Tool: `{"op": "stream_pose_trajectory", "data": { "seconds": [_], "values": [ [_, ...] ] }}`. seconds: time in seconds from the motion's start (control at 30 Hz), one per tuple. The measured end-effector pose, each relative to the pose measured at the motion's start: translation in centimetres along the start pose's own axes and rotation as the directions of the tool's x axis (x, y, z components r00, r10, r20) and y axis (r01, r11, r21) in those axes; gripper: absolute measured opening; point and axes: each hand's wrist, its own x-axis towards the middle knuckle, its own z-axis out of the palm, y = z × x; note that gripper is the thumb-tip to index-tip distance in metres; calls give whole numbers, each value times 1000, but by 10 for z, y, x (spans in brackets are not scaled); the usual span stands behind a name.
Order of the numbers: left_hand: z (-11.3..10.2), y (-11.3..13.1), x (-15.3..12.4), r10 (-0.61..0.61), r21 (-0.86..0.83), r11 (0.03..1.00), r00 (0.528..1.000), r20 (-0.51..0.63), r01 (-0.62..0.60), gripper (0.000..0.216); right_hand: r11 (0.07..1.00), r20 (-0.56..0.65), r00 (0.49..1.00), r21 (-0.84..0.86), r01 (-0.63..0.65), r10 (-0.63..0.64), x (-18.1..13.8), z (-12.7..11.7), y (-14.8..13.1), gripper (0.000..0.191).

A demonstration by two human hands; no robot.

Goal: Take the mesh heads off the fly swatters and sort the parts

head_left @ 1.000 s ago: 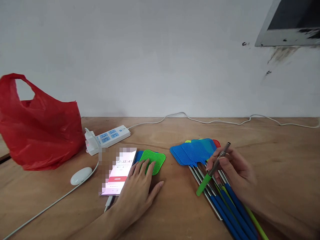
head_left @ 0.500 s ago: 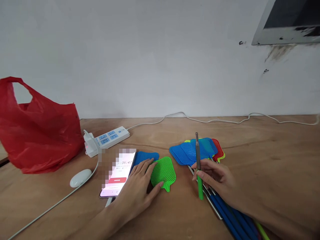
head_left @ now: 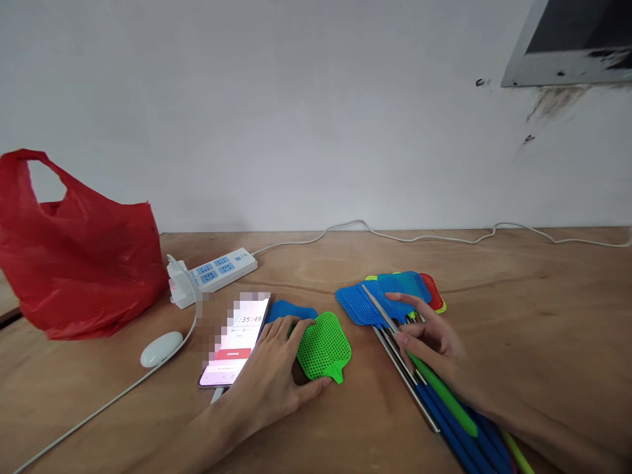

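Observation:
My left hand (head_left: 276, 362) lies over the left side of a green fly swatter head (head_left: 324, 345), its fingers at the head's edge and its thumb against the short neck. A blue swatter head (head_left: 293, 311) is partly covered behind those fingers. In my right hand (head_left: 437, 342) is a telescopic handle, gripped between thumb and fingers, with a green grip (head_left: 447, 401) and a slim metal rod (head_left: 379, 306) slanting up to the left. Beneath it lies a pile of fly swatters: blue heads (head_left: 358, 304), a red head (head_left: 433, 289), metal rods and blue grips (head_left: 447, 428).
A lit phone (head_left: 241, 336) lies left of my left hand, beside a white oval device (head_left: 160, 349) and its cable. Farther back are a white power strip (head_left: 230, 265) and a red plastic bag (head_left: 83, 257). A thin cord (head_left: 424, 238) runs along the wall.
The handle in my right hand has swung from upright to a slant, its rod tip now over the blue heads. The green head has turned slightly under my left hand.

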Motion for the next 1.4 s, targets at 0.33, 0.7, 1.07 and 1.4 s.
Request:
{"op": "stream_pose_trajectory", "data": {
  "seconds": [0.33, 0.7, 1.07, 1.4],
  "values": [
    [-2, 1, 0, -5, -109, 994, 999, -44, 0, 75, 980, 118, 984, 138, -146, 130, 5, -5, -5, 54],
    [-7, 6, 2, 5, -96, 995, 992, -129, -17, 60, 947, 447, 840, -56, -317, 307, -5, -13, -11, 39],
    [-8, 5, 2, -49, -130, 991, 986, -158, 28, 54, 938, 467, 827, -16, -348, 314, -6, -12, 3, 48],
    [-2, 0, 1, -55, -154, 988, 977, -206, 23, 55, 931, 434, 836, -19, -364, 336, -7, -16, 4, 45]
  ]
}}
